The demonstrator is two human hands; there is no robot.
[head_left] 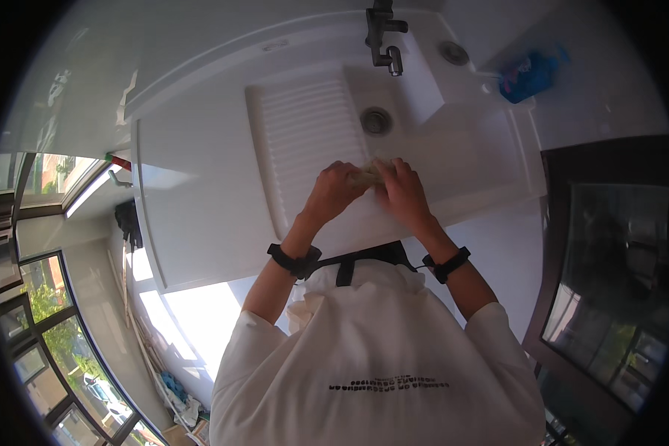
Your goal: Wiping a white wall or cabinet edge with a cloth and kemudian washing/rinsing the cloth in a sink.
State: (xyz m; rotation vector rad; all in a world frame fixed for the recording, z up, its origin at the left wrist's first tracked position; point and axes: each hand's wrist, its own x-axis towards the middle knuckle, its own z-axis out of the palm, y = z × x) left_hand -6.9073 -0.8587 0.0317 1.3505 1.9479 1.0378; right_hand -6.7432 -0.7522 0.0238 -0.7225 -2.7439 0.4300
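A bunched, pale beige cloth (372, 170) is gripped between my two hands above the laundry sink. My left hand (337, 188) has its fingers closed around the cloth's left end. On the other end, my right hand (404, 189) grips with bent fingers, slightly blurred. Below and left of the cloth runs the white ribbed washboard (306, 122) moulded into the sink. Beyond my hands lies the round metal drain (376, 121) in the basin floor. Much of the cloth is hidden by my fingers.
A dark grey faucet (382, 36) stands at the sink's back edge, near a second round drain (453, 53). A blue bottle (527, 78) sits at the back right. White countertop (195, 200) extends left. A dark-framed glass door (613, 279) is at right, windows (61, 323) at left.
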